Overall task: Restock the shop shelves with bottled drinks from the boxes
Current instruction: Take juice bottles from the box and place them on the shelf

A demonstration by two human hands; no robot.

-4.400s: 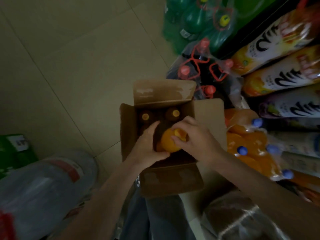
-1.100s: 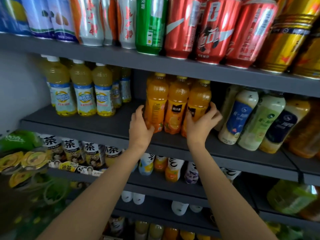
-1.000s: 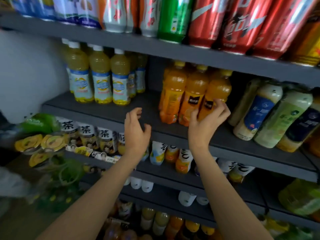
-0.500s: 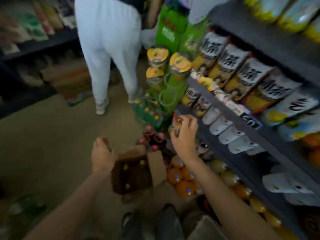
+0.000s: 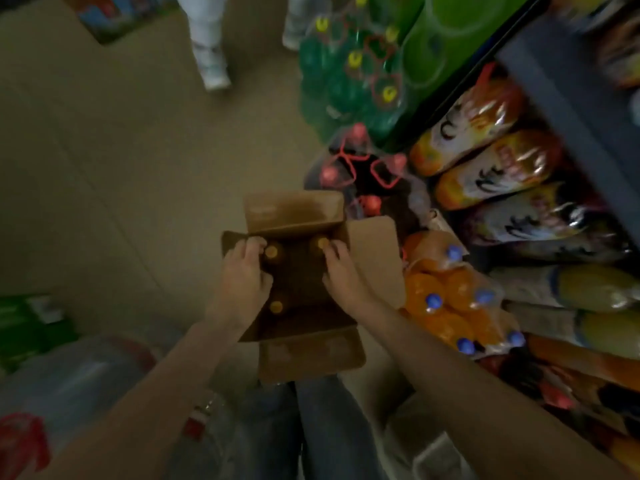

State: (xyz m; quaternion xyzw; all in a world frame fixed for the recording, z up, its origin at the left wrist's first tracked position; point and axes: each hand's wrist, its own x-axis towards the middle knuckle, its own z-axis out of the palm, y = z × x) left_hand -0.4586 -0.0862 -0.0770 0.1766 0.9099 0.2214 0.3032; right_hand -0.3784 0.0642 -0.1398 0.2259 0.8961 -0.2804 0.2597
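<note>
Down on the floor, an open cardboard box (image 5: 372, 258) holds bottles with orange caps (image 5: 276, 306). The left hand (image 5: 242, 282) curls its fingers over the bottle tops at the box's left side; the right hand (image 5: 341, 270) reaches in with fingertips at a cap, whether gripping I cannot tell. Beside the box lie shrink-wrapped orange bottles with blue caps (image 5: 450, 299). Shelf labels are too blurred to read.

Whole frame motion-blurred. Left hand (image 5: 242, 282) fingertips and right hand (image 5: 341, 271) fingertips hidden inside dark cardboard box (image 5: 294, 216); grip unclear. Second person's legs (image 5: 207, 46) cropped, 12 o'clock.
</note>
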